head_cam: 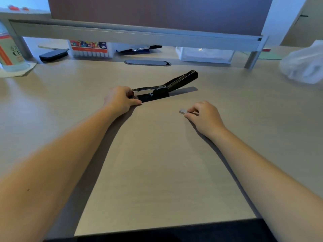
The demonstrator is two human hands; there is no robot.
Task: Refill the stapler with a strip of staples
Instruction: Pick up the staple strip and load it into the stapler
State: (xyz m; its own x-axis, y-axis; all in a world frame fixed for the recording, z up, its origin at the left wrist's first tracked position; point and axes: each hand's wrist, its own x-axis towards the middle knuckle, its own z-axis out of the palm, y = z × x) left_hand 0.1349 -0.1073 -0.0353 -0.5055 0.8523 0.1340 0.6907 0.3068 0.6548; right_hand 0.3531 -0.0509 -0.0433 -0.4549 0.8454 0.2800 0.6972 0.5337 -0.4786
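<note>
A black stapler (162, 88) lies on the desk with its top lid swung open and up toward the right, the metal staple channel exposed. My left hand (119, 100) grips the stapler's front end, thumb along its near side. To the right, my right hand (204, 116) pinches a short silver strip of staples (183, 111) resting on the desk surface; the strip's left end sticks out past my fingertips. The strip is apart from the stapler, a hand's width nearer me and to its right.
A raised shelf (139, 34) spans the back of the desk (157, 172), with a marker box (89, 48), a black eraser (53, 55), a clear container (204, 54) under it. A crumpled plastic bag (304, 65) sits at right, a cup (10, 51) at left.
</note>
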